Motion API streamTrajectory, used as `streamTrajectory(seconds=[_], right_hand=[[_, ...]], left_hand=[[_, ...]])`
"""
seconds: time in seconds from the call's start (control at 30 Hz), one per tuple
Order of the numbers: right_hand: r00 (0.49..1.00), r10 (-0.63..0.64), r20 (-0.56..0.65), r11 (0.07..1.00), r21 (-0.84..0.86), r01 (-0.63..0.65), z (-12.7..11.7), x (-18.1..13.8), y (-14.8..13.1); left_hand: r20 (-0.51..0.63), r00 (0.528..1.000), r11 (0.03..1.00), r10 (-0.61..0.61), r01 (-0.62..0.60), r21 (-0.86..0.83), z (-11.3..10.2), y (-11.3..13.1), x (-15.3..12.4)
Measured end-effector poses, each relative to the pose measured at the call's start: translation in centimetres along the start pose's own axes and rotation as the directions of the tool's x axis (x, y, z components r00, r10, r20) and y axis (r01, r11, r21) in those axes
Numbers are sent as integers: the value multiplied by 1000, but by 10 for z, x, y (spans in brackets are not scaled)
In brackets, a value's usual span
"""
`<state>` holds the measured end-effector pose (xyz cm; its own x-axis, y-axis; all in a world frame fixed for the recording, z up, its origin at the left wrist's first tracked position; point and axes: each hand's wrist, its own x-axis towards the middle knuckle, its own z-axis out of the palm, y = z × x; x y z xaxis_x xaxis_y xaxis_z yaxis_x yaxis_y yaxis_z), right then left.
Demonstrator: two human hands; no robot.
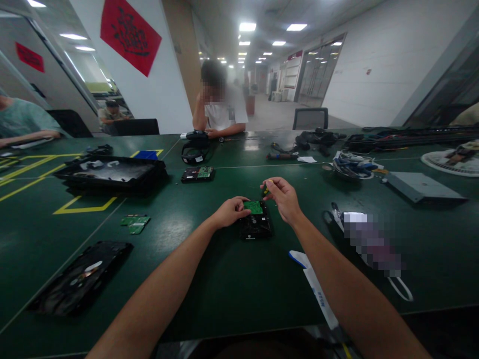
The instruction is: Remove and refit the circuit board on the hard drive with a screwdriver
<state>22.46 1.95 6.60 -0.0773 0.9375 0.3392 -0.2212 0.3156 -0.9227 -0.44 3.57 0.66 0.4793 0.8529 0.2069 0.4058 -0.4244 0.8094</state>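
A black hard drive (256, 227) with a green circuit board (254, 207) on top lies on the green table (224, 279) in front of me. My left hand (230, 211) grips the drive's left edge, fingers curled against the board. My right hand (283, 197) is closed around a small screwdriver (265, 190) whose tip points down at the board's far right corner.
A loose green board (135, 223) lies to the left, a black tray (82, 279) at near left, and a stack of black trays (112, 174) further back. A second hard drive (197, 174), cables, a lanyard (316, 289) and tools lie around. Other people sit across and at left.
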Motion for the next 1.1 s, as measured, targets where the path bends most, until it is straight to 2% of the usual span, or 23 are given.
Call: streamTrajectory(seconds=[0.27, 0.43, 0.53, 0.63, 0.8, 0.9, 1.1], right_hand=[[986, -128, -102, 992, 3, 129, 4, 0, -4], [970, -226, -93, 963, -170, 209, 5, -4, -6], [953, -297, -64, 906, -334, 259, 3, -8, -6], [917, -400, -7, 797, -496, 344, 2, -9, -8], [864, -491, 114, 648, -615, 449, -1, -9, -9], [848, -514, 130, 614, -635, 469, -3, -7, -4], [850, -509, 132, 596, -659, 459, -6, -5, -1]], left_hand=[[3, 1000, 1000, 5, -5, -7, 0, -2, 0], [-2, 1000, 1000, 11, -11, -5, 0, -5, 1], [-1, 1000, 1000, 7, -7, 2, 1, -5, 1], [0, 1000, 1000, -4, 4, 11, 1, -4, 1], [-2, 1000, 1000, -11, 11, 14, 0, -4, 1], [2, 1000, 1000, -14, 14, 15, 0, -3, 1], [2, 1000, 1000, 1, -1, 12, 0, -3, 1]])
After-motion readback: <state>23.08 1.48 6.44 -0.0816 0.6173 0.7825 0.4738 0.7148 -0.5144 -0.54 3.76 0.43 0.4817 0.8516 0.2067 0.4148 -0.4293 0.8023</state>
